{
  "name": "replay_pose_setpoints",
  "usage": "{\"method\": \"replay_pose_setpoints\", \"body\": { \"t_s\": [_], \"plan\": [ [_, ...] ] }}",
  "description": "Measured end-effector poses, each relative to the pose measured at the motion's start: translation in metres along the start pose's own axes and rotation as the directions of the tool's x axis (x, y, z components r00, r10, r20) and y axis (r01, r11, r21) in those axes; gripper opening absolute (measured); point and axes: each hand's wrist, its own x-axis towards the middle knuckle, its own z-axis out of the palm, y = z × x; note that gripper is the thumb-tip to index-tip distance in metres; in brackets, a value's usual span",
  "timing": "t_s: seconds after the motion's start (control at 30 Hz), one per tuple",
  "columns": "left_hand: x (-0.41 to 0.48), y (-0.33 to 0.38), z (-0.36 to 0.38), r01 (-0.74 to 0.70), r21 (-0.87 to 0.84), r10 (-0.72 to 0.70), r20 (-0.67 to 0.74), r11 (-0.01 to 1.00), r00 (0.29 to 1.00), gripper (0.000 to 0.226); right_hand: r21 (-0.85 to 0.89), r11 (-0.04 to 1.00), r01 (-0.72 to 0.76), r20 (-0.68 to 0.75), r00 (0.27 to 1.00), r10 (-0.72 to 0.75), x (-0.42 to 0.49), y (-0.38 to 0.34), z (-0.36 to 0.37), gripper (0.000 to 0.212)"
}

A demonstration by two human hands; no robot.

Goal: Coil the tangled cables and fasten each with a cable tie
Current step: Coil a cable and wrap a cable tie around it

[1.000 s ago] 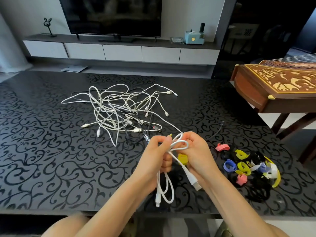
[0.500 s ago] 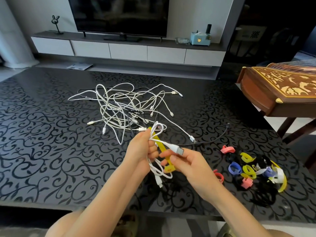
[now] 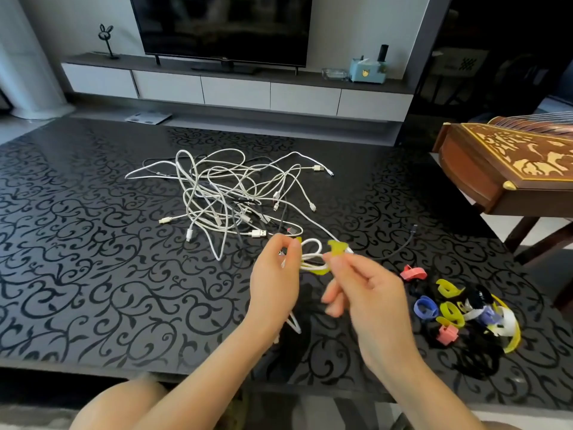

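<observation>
Held small white cable coil [image 3: 311, 254] above near part of black scroll-patterned table [image 3: 93, 274], between both hands. Gripped coil's left end in left hand [image 3: 273, 283], fingers curled round it, thumb on top. Saw white tail ends dangling below that palm. Pinched yellow cable tie [image 3: 336, 247] in right hand [image 3: 369, 293], thumb and forefinger closed on it at coil's right end, other fingers loosely bent and blurred. Saw yellow above and below the coil strands; could not tell whether fastened.

Noted tangled cables [image 3: 229, 197], mostly white with a few dark, heaped mid-table beyond the hands, plugs splayed at the edges. Noted one black cable [image 3: 400, 248] curving off right of the heap, just behind right hand. Logged loose pile of cable ties [image 3: 459, 311] on table to the right of right hand: pink, yellow, blue, white, black.

Recorded inlaid wooden zither [image 3: 511, 169] on a stand off table's right side. Recorded television [image 3: 223, 26] on low white-fronted console [image 3: 235, 91] at far wall, with pale-blue box [image 3: 367, 71] and rabbit-eared figure [image 3: 106, 38] on top.
</observation>
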Motion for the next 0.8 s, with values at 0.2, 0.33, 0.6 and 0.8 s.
{"method": "replay_pose_setpoints", "body": {
  "t_s": [0.2, 0.33, 0.6, 0.8],
  "plan": [
    [-0.014, -0.001, 0.009, -0.123, 0.175, 0.084, 0.213, 0.977, 0.974, 0.022, 0.114, 0.975, -0.191, -0.124, 0.971, 0.205, 0.017, -0.005, -0.025, 0.012],
    [-0.020, 0.001, 0.012, -0.105, 0.058, 0.087, 0.260, 0.993, 0.962, 0.020, 0.182, 0.976, -0.123, 0.043, 0.992, 0.117, 0.009, -0.012, -0.024, 0.009],
    [-0.021, 0.004, 0.014, -0.062, -0.058, 0.076, 0.286, 0.996, 0.955, 0.019, 0.340, 0.875, -0.343, 0.172, 0.938, 0.301, 0.016, -0.017, -0.028, 0.020],
    [-0.024, 0.002, 0.015, -0.083, -0.042, 0.092, 0.302, 0.996, 0.949, 0.013, 0.271, 0.890, -0.368, 0.212, 0.924, 0.318, 0.018, -0.008, -0.031, 0.016]
  ]
}}
